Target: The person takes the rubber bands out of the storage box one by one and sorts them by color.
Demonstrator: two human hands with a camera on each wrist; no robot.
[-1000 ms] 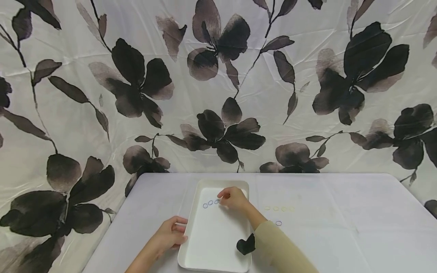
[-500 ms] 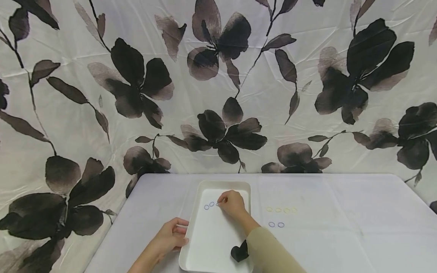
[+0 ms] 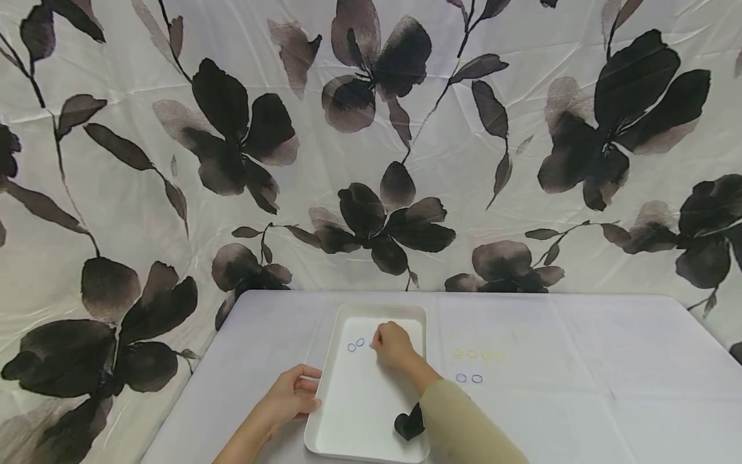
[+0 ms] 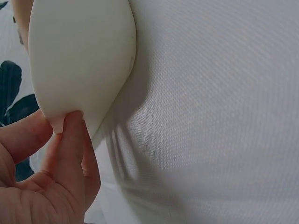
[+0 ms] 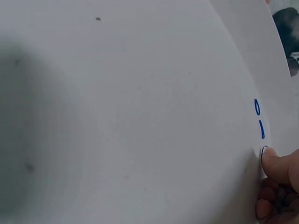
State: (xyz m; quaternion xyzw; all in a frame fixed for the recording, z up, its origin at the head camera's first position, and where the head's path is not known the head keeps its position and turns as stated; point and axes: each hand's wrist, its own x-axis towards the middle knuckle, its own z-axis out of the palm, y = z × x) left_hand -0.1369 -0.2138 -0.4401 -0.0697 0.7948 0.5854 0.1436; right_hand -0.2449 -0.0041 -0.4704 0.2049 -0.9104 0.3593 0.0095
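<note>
My left hand (image 3: 291, 394) pinches the left rim of a white rectangular tray (image 3: 333, 422); the left wrist view has thumb and fingers on either side of the tray's edge (image 4: 84, 56). Inside the tray near its far end, my right hand (image 3: 395, 343) is curled, thumb and fingertips at a small blue ring (image 5: 263, 153), which the thumb partly covers. Two more blue rings (image 3: 356, 345) lie in a row just left of these fingertips. On the table right of the tray are two blue rings (image 3: 469, 378), with several pale yellow rings (image 3: 478, 355) lined up behind them.
A white cloth covers the table (image 3: 580, 386). Behind it hangs a white curtain (image 3: 498, 38) with dark flowers. A black heart-shaped piece (image 3: 408, 424) shows beside the right sleeve (image 3: 466, 425), overlapping the tray's near right part.
My right hand dips slightly and curls more over the third blue ring, now mostly hidden. The right sleeve shifted left, exposing a second blue ring on the table. My left hand stays at the rim.
</note>
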